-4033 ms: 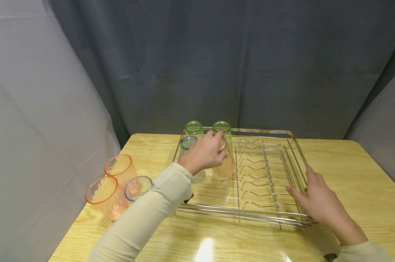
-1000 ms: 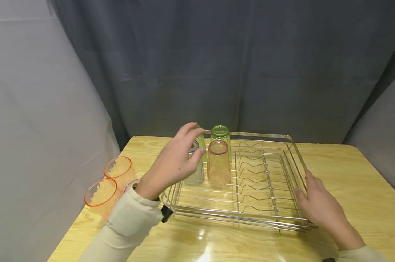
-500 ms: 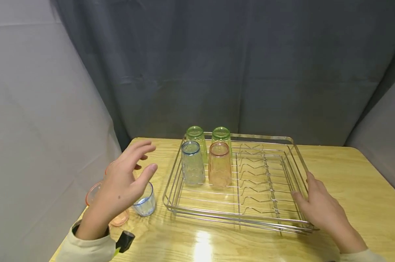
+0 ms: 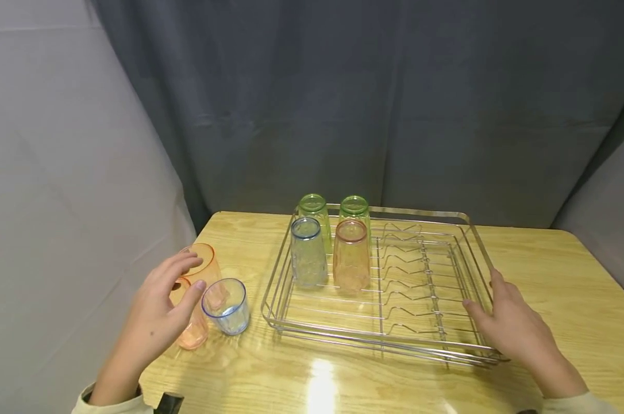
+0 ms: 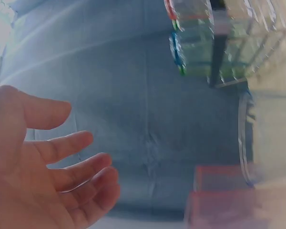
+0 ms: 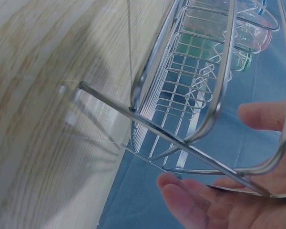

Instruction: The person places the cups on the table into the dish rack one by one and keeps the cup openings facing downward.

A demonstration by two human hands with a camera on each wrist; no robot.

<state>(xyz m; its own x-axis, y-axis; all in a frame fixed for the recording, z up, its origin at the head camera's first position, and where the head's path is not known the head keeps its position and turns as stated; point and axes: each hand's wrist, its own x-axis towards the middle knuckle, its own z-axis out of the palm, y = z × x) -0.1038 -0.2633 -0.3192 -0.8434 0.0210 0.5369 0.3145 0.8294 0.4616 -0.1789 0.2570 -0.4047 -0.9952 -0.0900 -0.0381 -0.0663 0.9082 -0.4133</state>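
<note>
My left hand (image 4: 149, 322), fingers loosely spread and nothing in it, hovers over the near orange tumbler (image 4: 193, 336) in the head view. That glass is partly hidden behind the hand. A second orange tumbler (image 4: 208, 269) stands upright behind it, and a short blue-rimmed glass (image 4: 233, 319) stands to their right. On the right, my right hand (image 4: 519, 325) holds the side rim of the wire dish rack (image 4: 420, 213), thumb inside and fingers outside. In the rack, upside down, are a blue tumbler (image 4: 308, 259), a pinkish-orange tumbler (image 4: 351, 264) and two green tumblers (image 4: 354, 208) behind.
The rack's right half has rows of bent wire dividers (image 4: 402, 284). Wood-grain table (image 4: 270, 374) shows in front of and beside the rack. A dark curtain (image 4: 301, 115) hangs behind, and a pale cloth (image 4: 74, 190) borders the left side.
My left hand has let go of the pinkish-orange tumbler, now inverted in the rack, and moved left and toward me to the orange glasses. My right hand stays at the rack's side.
</note>
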